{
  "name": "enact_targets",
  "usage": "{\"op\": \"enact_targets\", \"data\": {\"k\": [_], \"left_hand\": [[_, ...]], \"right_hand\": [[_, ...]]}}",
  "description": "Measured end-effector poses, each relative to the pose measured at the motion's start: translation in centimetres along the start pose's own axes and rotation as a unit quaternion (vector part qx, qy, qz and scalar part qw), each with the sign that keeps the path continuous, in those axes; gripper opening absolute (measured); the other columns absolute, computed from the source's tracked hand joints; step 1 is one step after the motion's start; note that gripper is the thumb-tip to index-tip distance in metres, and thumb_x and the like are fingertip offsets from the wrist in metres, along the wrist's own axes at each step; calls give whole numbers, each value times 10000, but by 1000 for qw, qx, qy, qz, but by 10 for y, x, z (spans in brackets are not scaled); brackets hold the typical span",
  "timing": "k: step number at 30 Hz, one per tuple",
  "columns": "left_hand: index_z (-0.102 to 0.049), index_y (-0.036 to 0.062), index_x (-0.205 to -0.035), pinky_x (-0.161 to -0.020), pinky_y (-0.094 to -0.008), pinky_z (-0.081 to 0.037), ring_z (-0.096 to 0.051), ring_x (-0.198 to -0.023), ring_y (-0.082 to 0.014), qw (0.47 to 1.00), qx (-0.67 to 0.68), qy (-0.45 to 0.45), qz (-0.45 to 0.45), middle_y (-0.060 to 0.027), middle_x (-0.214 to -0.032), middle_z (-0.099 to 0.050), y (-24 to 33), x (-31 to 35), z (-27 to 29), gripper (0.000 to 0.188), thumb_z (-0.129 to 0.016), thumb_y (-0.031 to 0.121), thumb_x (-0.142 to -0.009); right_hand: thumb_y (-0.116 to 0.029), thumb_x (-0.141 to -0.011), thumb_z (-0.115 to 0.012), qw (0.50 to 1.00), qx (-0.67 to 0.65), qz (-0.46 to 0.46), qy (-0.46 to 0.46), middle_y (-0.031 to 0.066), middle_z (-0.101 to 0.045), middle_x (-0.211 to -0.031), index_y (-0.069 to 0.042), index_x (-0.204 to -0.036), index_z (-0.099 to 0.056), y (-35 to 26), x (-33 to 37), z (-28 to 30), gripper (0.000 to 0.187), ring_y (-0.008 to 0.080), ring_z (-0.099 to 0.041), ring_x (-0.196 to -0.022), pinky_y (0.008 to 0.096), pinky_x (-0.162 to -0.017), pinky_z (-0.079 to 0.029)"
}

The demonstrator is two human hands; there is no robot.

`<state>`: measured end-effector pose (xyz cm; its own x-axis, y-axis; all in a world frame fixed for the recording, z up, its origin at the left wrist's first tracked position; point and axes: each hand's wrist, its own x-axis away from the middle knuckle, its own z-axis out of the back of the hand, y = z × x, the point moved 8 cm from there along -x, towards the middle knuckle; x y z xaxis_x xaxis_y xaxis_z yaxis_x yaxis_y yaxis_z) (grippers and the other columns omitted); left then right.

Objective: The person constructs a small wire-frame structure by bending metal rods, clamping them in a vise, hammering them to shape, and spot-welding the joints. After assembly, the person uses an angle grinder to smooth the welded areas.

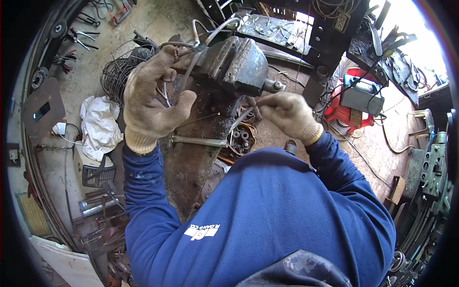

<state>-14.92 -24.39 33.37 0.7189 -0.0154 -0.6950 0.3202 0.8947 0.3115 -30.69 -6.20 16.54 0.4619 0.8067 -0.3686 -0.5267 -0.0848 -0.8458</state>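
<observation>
A worn metal vise (246, 64) stands ahead of me on a dark, stained bench (189, 174). Bent grey metal rods (195, 64) rise and curve at the left side of its jaws. My left hand (155, 95), in a brown knit glove, is beside these rods with thumb and fingers apart. Its upper fingertip reaches the rods; whether it touches them I cannot tell. Below the vise's screw end, my gloved right hand (289, 115) has its fingers curled around the end of a pale grey metal bar (241, 118). The fingers partly hide that end.
A metal pipe (198, 141) lies on the bench near a round container of nuts and rings (243, 138). Coiled wire (117, 79) and a white cloth (101, 126) are at left. A red stool (337, 103) bearing a grey box-shaped device stands at right, with cables around it.
</observation>
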Motion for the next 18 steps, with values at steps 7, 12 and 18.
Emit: {"op": "enact_targets", "data": {"k": [7, 12, 18], "left_hand": [[-591, 4, -1380, -777, -299, -556, -660, -934, -193, 998, -64, -10, -2, -148, -1308, -689, 35, -7, 15, 755, -866, 130, -688], [-594, -33, -1367, -766, -276, -545, -655, -927, -164, 996, -22, 21, 87, -165, -1303, -691, 45, -1, 29, 769, -879, 121, -669], [-600, -69, -1347, -838, -252, -534, -653, -1002, -146, 991, 47, -4, 122, -179, -1303, -679, 55, -11, 65, 780, -921, 237, -705]], "right_hand": [[-134, -926, -752, 984, -138, -58, 94, 99, -762, -1066, -37, -1151, -751, -16, -26, 51, 245, 160, -720, -949, 313, -875, -573], [-136, -904, -778, 982, -126, 65, 124, 113, -731, -1142, -18, -1266, -683, -35, -42, 49, 392, 182, -694, -1064, 328, -950, -545], [-218, -842, -844, 977, -86, 142, 132, 175, -661, -1282, -15, -1378, -592, -65, -68, 40, 626, 280, -665, -1200, 407, -1050, -520]]}}
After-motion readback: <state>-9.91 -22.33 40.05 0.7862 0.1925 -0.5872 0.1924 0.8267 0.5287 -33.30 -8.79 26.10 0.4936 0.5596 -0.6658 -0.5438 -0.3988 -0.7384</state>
